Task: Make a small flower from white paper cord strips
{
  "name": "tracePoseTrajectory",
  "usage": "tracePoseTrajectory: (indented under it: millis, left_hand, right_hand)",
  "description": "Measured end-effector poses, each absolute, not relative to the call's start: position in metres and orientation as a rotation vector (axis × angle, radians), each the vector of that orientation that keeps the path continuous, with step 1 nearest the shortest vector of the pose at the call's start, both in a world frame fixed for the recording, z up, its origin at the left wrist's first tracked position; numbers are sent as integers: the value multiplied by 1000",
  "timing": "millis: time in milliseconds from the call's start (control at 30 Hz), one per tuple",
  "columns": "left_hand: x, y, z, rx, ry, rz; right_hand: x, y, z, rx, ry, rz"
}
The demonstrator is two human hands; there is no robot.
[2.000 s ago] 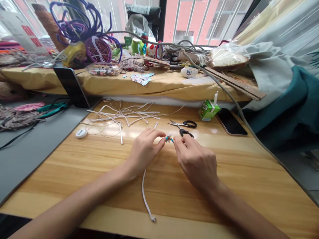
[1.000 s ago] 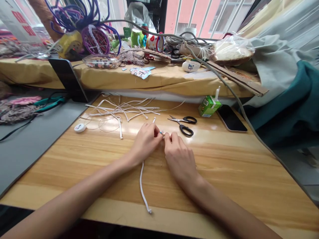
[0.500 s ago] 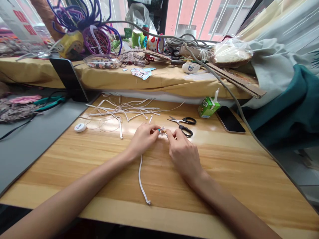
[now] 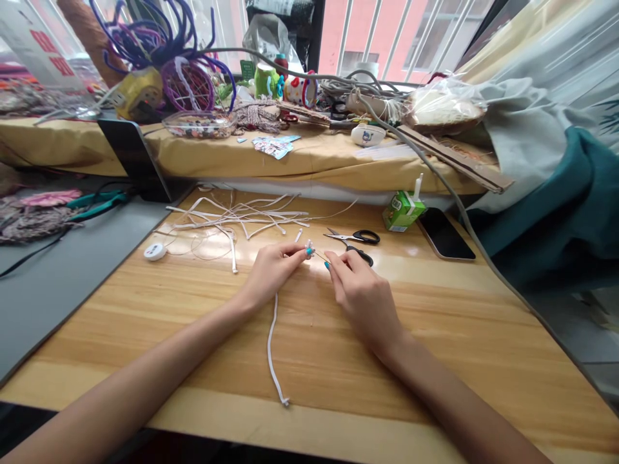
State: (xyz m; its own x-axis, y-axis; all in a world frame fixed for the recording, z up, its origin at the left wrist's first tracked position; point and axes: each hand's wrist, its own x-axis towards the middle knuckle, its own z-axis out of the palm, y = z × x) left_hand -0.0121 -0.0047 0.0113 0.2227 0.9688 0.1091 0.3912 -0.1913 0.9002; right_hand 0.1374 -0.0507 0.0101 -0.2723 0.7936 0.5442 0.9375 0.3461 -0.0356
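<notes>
Between the thumb and fingertips of my left hand (image 4: pixel 273 269) is a small white, flower-like ornament (image 4: pixel 309 245); its fine detail is too small to make out. My right hand (image 4: pixel 365 293) pinches a thin golden wire or thread (image 4: pixel 320 257), which spans the short gap to the ornament. A white cord (image 4: pixel 271 348) runs from beneath my left hand toward the table's front edge, ending in a small knot. Black-handled scissors (image 4: pixel 355 237) lie spread just beyond my right hand.
Several white cords (image 4: pixel 242 216) lie tangled at the back of the wooden table (image 4: pixel 193 361), near a white round spool (image 4: pixel 155 251). A green drink carton (image 4: pixel 403 211) stands beside a phone (image 4: pixel 445 233) at right. A grey cable (image 4: pixel 459 200) drapes down from the cluttered ledge.
My right hand has drawn slightly away to the right, so the thin golden strand now shows between the hands. My left hand has turned the ornament a little, still gripping it.
</notes>
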Motion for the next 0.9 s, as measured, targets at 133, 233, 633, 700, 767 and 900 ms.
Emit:
tracePoseTrajectory:
  millis: [133,233,633,700,767,900]
  left_hand:
    - [-12,-5,12,1704,1212,934]
    - [-12,-6,11,1727,1166,934]
    - [-11,-8,6,2068,1208,1027]
    - [-11,-8,7,2154,1190,1033]
    - [-11,-9,9,2194,1168,1011]
    - [-11,-7,9,2192,1196,938]
  right_hand:
    - [139,-51,12,-1474,-2184,-407]
    - [139,-51,13,-1480,-2205,-405]
    - [137,-53,14,-1468,-2206,-633]
    - [136,-53,13,-1464,-2209,-695]
    - [134,-54,12,-1470,-2216,-724]
    - [130,-57,11,-1490,-2240,-732]
